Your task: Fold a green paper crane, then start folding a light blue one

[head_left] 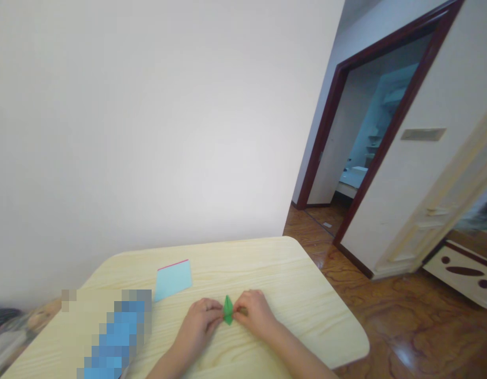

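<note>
A small piece of folded green paper point(228, 310), narrow and pointed at both ends, is between my two hands just above or on the light wood table point(243, 263). My left hand point(202, 318) pinches its left side with thumb and fingers. On the opposite side, my right hand point(256, 311) grips the right edge the same way. Up and to the left lies a stack or sheet of pale blue paper point(174, 281) with a pink strip along its far edge.
A pixelated blue item point(117, 337) is at the table's left side. The white wall point(168, 121) rises behind the table. To the right are a wood floor point(385, 326), a dark red door frame point(397, 126) and a low white cabinet point(460, 271).
</note>
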### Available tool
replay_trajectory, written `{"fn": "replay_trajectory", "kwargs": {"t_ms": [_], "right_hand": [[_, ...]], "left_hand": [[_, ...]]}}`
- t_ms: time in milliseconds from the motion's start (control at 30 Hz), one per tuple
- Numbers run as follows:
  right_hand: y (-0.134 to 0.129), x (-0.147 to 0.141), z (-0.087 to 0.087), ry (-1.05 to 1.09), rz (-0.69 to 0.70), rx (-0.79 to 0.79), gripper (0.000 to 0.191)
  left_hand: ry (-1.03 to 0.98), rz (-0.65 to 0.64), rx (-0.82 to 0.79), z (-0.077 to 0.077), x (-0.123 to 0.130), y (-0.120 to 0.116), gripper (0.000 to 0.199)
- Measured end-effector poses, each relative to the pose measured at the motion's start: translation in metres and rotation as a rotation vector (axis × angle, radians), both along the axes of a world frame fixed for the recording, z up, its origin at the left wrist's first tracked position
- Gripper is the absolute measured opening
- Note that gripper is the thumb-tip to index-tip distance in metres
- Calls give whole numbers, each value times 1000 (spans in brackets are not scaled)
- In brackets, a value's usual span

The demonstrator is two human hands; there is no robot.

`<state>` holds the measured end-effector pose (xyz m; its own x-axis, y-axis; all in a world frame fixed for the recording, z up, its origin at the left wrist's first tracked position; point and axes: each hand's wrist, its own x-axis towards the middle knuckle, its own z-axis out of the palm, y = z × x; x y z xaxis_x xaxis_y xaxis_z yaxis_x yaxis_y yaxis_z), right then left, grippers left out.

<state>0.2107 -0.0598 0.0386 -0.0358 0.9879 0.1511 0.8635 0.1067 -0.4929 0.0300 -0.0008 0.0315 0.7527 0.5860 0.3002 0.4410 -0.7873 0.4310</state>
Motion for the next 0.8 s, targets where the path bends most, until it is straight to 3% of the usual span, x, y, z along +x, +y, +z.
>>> {"fn": "replay_trajectory", "kwargs": {"t_ms": [267,533,800], "right_hand": [[-19,8,2,-150,191,113,13],[-24,1,-4,-389,318,180,19],[-12,9,-10,-87,260,119,20]], "left_hand": [[124,-164,110,-8,-10,7,32],[204,-205,198,-6,-7,8,32],[179,-200,206,-1,-3,13,23]]}}
